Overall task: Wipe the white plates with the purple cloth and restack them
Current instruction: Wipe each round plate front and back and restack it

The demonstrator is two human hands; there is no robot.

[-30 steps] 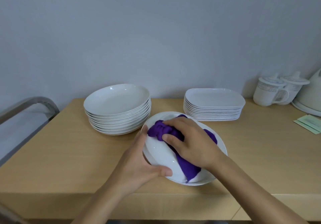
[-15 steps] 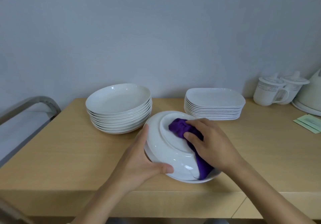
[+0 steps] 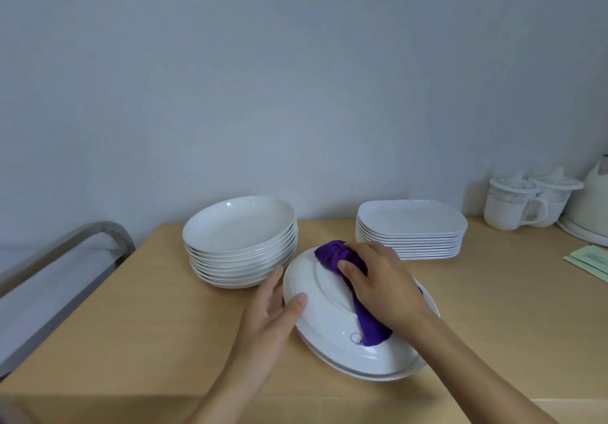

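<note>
Head view, near to far. Both forearms entered from the table's [image 3: 158,318] front edge. Near the middle of that edge lay an upturned plate [image 3: 329,321], its foot ring facing up, seated on a second white plate [image 3: 394,376] of which only the rim showed along the near and right sides.

The left hand [image 3: 273,312] held the upturned plate at its left rim, with the thumb laid on the underside and the fingers running along the outside of the rim. The right hand [image 3: 381,285] gripped the bunched purple cloth [image 3: 332,254] and pressed it onto the plate's foot ring. One end of the cloth trailed from under the palm toward the near rim, a loose thread lying on the white surface beside it.

Farther back and to the left, just beside the upturned plate, stood a stack of round plates [image 3: 243,259], all right way up. Toward the back edge, right of centre, stood a stack of rectangular plates [image 3: 411,221], apart from the round stack.

At the back right corner were two lidded cups [image 3: 510,208], touching or nearly so, and a white kettle [image 3: 589,206] cut by the frame. Pale green packets [image 3: 589,259] lay at the right edge. Beyond the table's left edge ran a curved metal bed rail [image 3: 65,246]. A plain grey wall [image 3: 296,78] closed the scene.
</note>
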